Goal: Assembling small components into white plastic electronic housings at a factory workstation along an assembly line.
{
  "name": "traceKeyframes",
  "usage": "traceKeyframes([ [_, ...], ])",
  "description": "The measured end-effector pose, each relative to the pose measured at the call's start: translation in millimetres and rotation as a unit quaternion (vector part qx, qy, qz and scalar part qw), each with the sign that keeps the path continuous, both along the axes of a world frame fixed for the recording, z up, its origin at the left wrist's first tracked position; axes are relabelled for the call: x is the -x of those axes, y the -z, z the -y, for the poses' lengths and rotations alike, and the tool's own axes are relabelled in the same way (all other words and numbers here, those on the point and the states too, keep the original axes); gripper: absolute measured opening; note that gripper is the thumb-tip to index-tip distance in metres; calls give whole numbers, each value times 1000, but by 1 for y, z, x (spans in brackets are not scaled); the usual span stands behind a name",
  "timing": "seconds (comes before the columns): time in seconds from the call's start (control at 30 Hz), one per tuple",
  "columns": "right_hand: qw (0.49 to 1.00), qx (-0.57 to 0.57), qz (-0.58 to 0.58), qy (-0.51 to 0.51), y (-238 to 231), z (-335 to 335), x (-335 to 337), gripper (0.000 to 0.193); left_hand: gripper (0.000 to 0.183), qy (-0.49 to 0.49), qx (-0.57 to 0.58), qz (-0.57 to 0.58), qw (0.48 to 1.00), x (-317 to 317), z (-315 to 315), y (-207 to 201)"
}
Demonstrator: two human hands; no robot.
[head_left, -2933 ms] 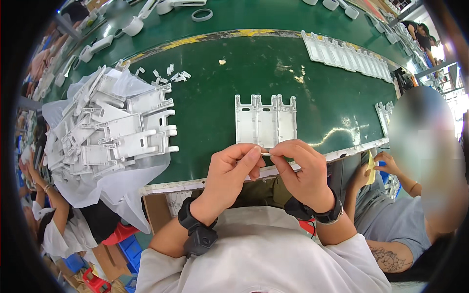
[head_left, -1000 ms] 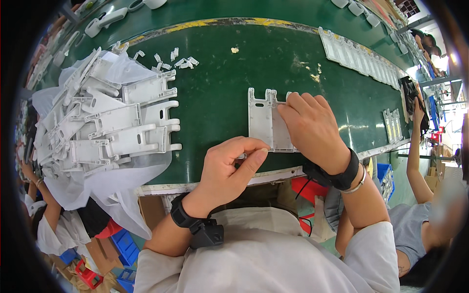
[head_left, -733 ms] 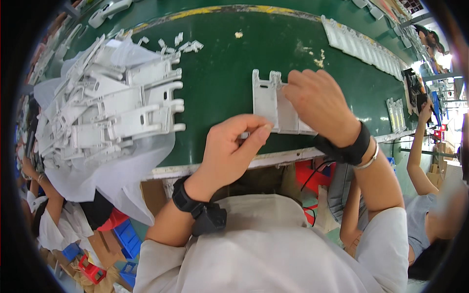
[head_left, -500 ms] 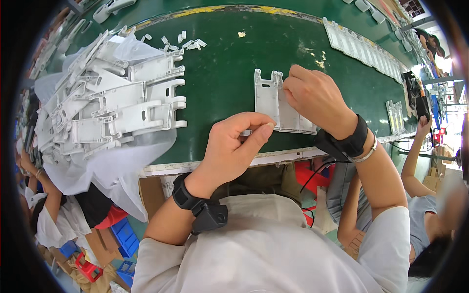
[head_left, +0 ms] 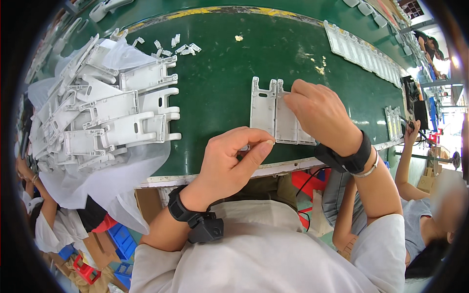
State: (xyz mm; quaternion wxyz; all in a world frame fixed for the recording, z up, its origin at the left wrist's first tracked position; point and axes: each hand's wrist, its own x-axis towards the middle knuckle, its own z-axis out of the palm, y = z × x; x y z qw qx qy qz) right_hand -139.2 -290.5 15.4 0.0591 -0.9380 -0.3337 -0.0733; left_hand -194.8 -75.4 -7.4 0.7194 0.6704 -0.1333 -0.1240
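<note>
White plastic panels lie side by side on the green table in front of me; the left panel (head_left: 263, 111) is fully in sight, the middle panel (head_left: 286, 123) partly. My right hand (head_left: 320, 111) is over the upper right of the row, hiding part of it. Its fingers are curled together, and whatever they may hold is hidden. Close to the lower edge of the panels, my left hand (head_left: 233, 158) is closed with thumb and forefinger pinched. A small pale piece (head_left: 245, 148) shows inside its curled fingers.
Left of me a pile of white plastic panels (head_left: 116, 110) rests on white wrapping sheets (head_left: 97, 171). Several small white pieces (head_left: 181, 50) lie beyond it. A row of panels (head_left: 361, 52) stretches along the far right; more panels (head_left: 394, 123) lie near another person's hand (head_left: 412, 129).
The view has shifted slightly, and the panels and both my hands sit a little lower in it. My hands keep nearly the same pose. The hand at the right has moved toward the nearby panels.
</note>
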Motion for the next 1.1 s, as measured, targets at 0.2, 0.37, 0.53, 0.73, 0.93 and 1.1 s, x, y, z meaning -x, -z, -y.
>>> traceKeyframes([
  [0.2,990,-89,-94,61,-2,10,3,7,13,-2,-2,16,1000,1,1,-1],
  [0.37,942,-307,-83,106,-34,-7,27,21,44,-38,288,-168,942,-7,-10,2],
  [0.53,957,-288,-32,-4,-33,-53,63,30,52,-22,365,-252,896,-8,-5,-19],
  [0.73,971,-237,25,-2,-14,-73,72,29,52,11,188,-29,982,16,0,5],
  [0.93,938,-337,-32,80,-11,-45,77,16,35,60,-21,56,996,15,-2,-17],
  [1.1,936,-331,-60,103,-8,-26,70,15,41,-105,-261,359,890,20,11,20],
])
